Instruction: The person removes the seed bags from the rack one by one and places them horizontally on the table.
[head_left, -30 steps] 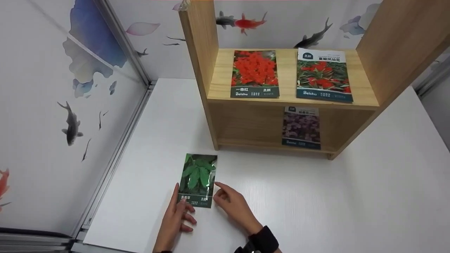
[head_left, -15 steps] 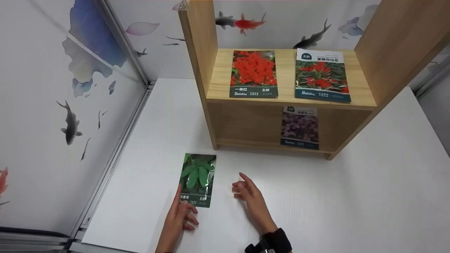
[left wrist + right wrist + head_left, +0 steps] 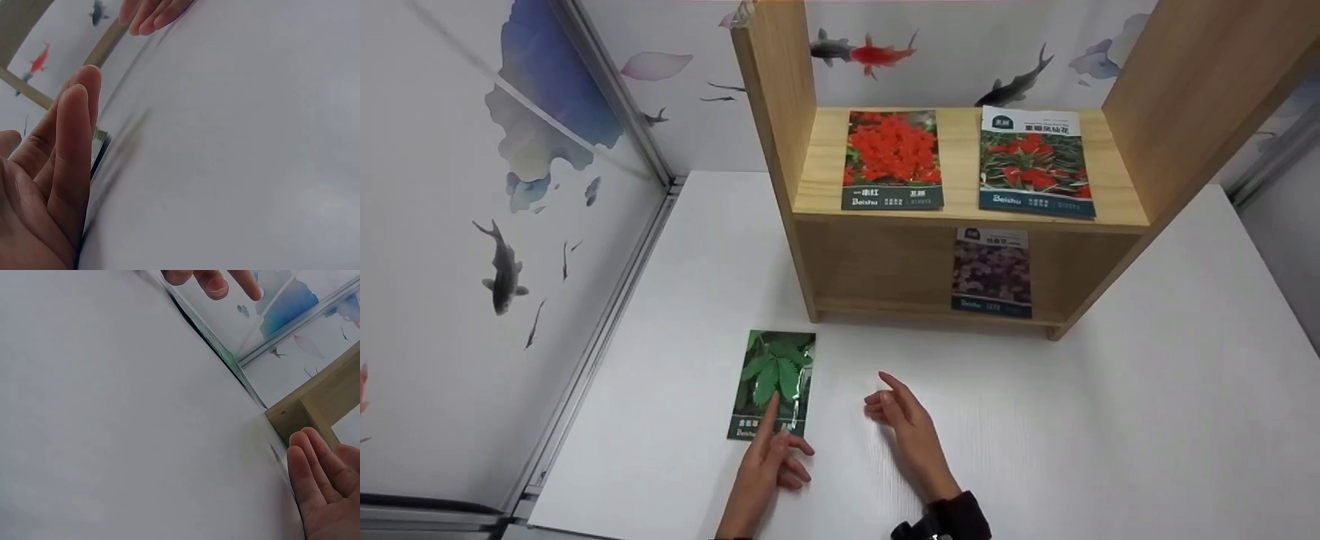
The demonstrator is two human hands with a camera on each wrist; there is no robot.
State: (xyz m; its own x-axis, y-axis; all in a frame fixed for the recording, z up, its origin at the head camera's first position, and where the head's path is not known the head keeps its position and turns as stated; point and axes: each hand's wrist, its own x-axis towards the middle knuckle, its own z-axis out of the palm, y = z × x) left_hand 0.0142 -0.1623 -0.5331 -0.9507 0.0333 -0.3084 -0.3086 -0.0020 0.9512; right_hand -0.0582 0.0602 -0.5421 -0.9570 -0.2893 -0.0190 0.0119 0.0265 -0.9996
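Note:
A seed packet with green leaves [image 3: 757,364] lies flat on the white table, left of and in front of a wooden shelf. My left hand [image 3: 757,474] is over its lower edge, index finger extended across the printed leaves; the other fingers are loosely bent. From the right wrist view, the left fingers [image 3: 212,284] appear just above the thin packet [image 3: 222,354]; whether they touch it I cannot tell. To the packet's right, apart from it, my right hand [image 3: 916,442] holds nothing, its fingers relaxed near the tabletop.
The wooden shelf [image 3: 967,219] stands at the back. Its upper board bears a red-flower packet [image 3: 892,154] and a packet of red blooms with a white top [image 3: 1031,169]. Below sits a purple-flower packet [image 3: 992,274]. A fish-patterned wall [image 3: 585,300] borders the table's left.
My right hand has left the packet's right edge and moved right. The left hand has shifted from the packet's left edge rightward, its index finger now over the leaves. The packet stays on the table.

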